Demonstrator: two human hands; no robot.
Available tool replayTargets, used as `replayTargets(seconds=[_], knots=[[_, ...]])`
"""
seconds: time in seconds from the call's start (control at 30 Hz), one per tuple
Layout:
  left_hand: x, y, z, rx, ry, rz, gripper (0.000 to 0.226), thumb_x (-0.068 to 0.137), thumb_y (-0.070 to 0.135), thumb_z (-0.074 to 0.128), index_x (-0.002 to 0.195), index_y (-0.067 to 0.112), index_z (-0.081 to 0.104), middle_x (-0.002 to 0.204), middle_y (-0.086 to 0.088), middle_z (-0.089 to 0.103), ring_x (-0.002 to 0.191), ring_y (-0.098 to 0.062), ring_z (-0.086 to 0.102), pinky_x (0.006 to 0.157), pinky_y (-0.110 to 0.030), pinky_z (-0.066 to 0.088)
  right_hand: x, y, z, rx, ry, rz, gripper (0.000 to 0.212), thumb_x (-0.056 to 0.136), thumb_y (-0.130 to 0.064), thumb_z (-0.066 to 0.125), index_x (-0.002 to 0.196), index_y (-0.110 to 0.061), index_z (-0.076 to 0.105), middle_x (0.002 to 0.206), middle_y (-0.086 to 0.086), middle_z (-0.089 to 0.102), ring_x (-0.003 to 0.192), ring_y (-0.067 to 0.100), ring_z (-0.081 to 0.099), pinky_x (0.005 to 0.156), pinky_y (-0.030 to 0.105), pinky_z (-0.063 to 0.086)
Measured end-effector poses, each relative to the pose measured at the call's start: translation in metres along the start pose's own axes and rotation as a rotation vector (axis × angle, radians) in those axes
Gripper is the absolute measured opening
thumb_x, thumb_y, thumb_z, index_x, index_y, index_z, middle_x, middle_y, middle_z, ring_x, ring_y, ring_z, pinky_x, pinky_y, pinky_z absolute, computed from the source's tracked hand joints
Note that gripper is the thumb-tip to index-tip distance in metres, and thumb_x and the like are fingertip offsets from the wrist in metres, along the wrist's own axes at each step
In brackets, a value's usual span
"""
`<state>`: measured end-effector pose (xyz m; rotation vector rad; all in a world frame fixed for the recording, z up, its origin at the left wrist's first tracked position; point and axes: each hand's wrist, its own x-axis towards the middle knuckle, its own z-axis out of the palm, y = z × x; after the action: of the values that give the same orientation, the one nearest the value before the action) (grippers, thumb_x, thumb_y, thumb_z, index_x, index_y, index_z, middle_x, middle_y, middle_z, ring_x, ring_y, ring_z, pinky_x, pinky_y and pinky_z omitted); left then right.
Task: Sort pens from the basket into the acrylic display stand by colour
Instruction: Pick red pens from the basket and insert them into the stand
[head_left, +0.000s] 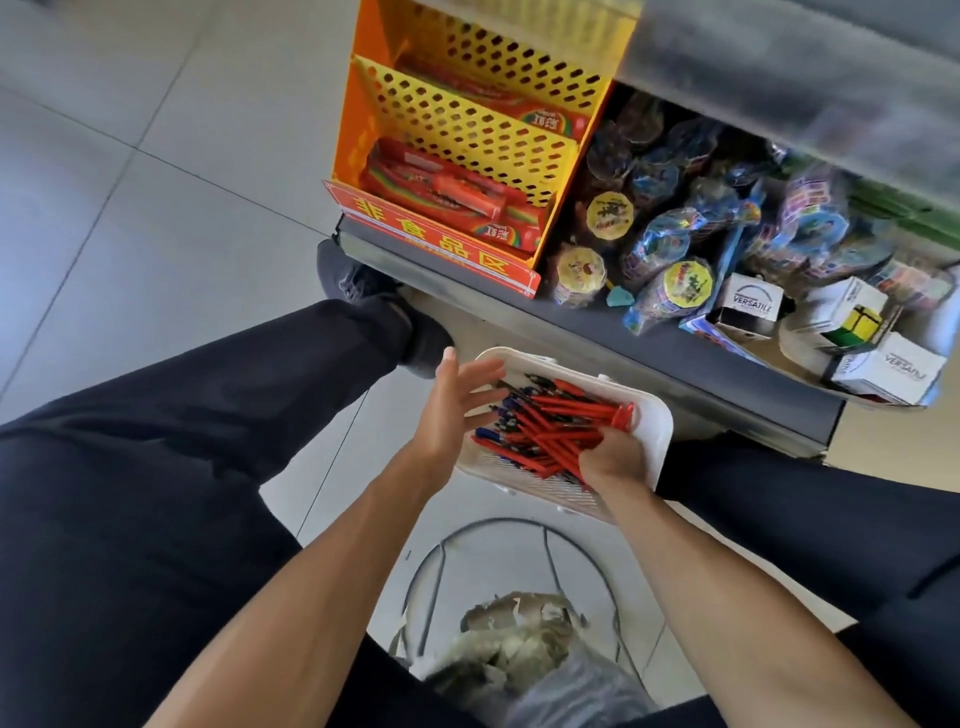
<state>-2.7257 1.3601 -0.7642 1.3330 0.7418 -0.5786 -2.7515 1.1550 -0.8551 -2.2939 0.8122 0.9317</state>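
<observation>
Looking down on grey tiled floor (130, 171) beside a shop shelf (623, 332); one white basket (660, 441) on floor, many red and blue pens (550, 426), uncountable; left hand (457, 400) spread at the rim, right hand (613, 457) gripping a red bunch

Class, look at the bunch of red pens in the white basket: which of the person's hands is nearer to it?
Right. The right hand is closed around the red pens in the basket; the left hand is open at the basket's left edge, beside the blue pens.
</observation>
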Motion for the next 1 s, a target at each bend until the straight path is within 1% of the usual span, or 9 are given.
replayTargets(seconds=[0.1, 0.2, 0.4, 0.53, 0.6, 0.7, 0.8, 0.87, 1.0], knots=[[0.000, -0.003, 0.000, 0.018, 0.012, -0.013, 0.072, 0.107, 0.055, 0.009, 0.128, 0.016, 0.066, 0.131, -0.001, 0.067, 0.116, -0.020, 0.065, 0.102, -0.041, 0.050, -0.002, 0.001, -0.004, 0.058, 0.049, 0.017, 0.031, 0.086, -0.001, 0.058, 0.112, -0.013, 0.070, 0.108, 0.001, 0.065, 0.106, 0.029, 0.064, 0.095, 0.030, 0.052], [-0.001, -0.001, 0.003, 0.043, -0.004, -0.013, 0.072, 0.106, 0.056, 0.009, 0.129, 0.018, 0.065, 0.132, -0.001, 0.066, 0.117, -0.020, 0.064, 0.102, -0.042, 0.049, -0.005, 0.000, -0.008, 0.073, 0.041, 0.041, 0.021, 0.084, 0.001, 0.060, 0.096, -0.012, 0.071, 0.093, 0.002, 0.067, 0.088, 0.023, 0.062, 0.081, 0.025, 0.051], [-0.007, 0.008, 0.023, 0.064, 0.002, 0.042, 0.067, 0.108, 0.052, 0.015, 0.127, 0.011, 0.064, 0.121, -0.006, 0.069, 0.109, -0.019, 0.066, 0.095, -0.036, 0.049, -0.026, -0.002, -0.026, 0.158, 0.011, 0.047, 0.022, 0.084, 0.001, 0.063, 0.089, -0.018, 0.073, 0.101, 0.000, 0.071, 0.094, 0.019, 0.064, 0.086, 0.022, 0.049], [-0.021, 0.019, 0.038, 0.081, 0.040, 0.075, 0.056, 0.108, 0.049, 0.029, 0.120, 0.009, 0.067, 0.113, -0.007, 0.072, 0.102, -0.019, 0.068, 0.081, -0.028, 0.052, -0.049, -0.001, -0.043, 0.314, 0.037, 0.003, 0.022, 0.074, -0.002, 0.075, 0.078, -0.022, 0.066, 0.086, -0.003, 0.074, 0.086, 0.015, 0.070, 0.065, 0.018, 0.048], [-0.030, 0.022, 0.045, 0.100, 0.013, 0.078, 0.045, 0.106, 0.049, 0.039, 0.110, 0.015, 0.069, 0.109, -0.004, 0.073, 0.102, -0.020, 0.069, 0.079, -0.027, 0.052, -0.063, 0.001, -0.047, 0.453, 0.033, -0.072, 0.029, 0.070, -0.001, 0.084, 0.076, -0.022, 0.064, 0.079, -0.003, 0.075, 0.085, 0.017, 0.073, 0.078, 0.028, 0.058], [-0.039, 0.023, 0.056, 0.131, -0.047, 0.093, 0.035, 0.100, 0.050, 0.054, 0.101, 0.019, 0.068, 0.103, 0.000, 0.073, 0.098, -0.015, 0.069, 0.082, -0.031, 0.053, -0.087, -0.003, -0.053, 0.661, -0.071, -0.190, 0.032, 0.071, 0.007, 0.086, 0.079, -0.017, 0.066, 0.078, -0.002, 0.075, 0.078, 0.015, 0.073, 0.087, 0.036, 0.059], [-0.052, 0.019, 0.064, 0.182, -0.131, 0.034, 0.028, 0.095, 0.048, 0.062, 0.098, 0.021, 0.069, 0.090, 0.004, 0.071, 0.086, -0.010, 0.067, 0.073, -0.026, 0.049, -0.114, -0.013, -0.053, 0.836, -0.216, -0.329, 0.028, 0.076, 0.009, 0.082, 0.086, -0.013, 0.069, 0.077, -0.004, 0.077, 0.075, 0.011, 0.075, 0.076, 0.028, 0.059], [-0.055, 0.010, 0.066, 0.196, -0.219, -0.055, 0.034, 0.088, 0.050, 0.071, 0.100, 0.019, 0.074, 0.090, -0.004, 0.077, 0.089, -0.020, 0.073, 0.082, -0.034, 0.057, -0.126, -0.019, -0.049, 0.891, -0.263, -0.372, 0.028, 0.081, 0.010, 0.076, 0.095, -0.013, 0.071, 0.081, -0.003, 0.078, 0.077, 0.012, 0.076, 0.071, 0.025, 0.059], [-0.050, 0.003, 0.066, 0.219, -0.096, -0.085, 0.044, 0.075, 0.057, 0.075, 0.101, 0.021, 0.078, 0.092, -0.007, 0.079, 0.090, -0.025, 0.076, 0.091, -0.047, 0.059, -0.134, -0.018, -0.039, 0.938, -0.305, -0.394, 0.030, 0.085, 0.011, 0.071, 0.105, -0.011, 0.074, 0.093, 0.005, 0.078, 0.086, 0.018, 0.076, 0.078, 0.028, 0.059]])
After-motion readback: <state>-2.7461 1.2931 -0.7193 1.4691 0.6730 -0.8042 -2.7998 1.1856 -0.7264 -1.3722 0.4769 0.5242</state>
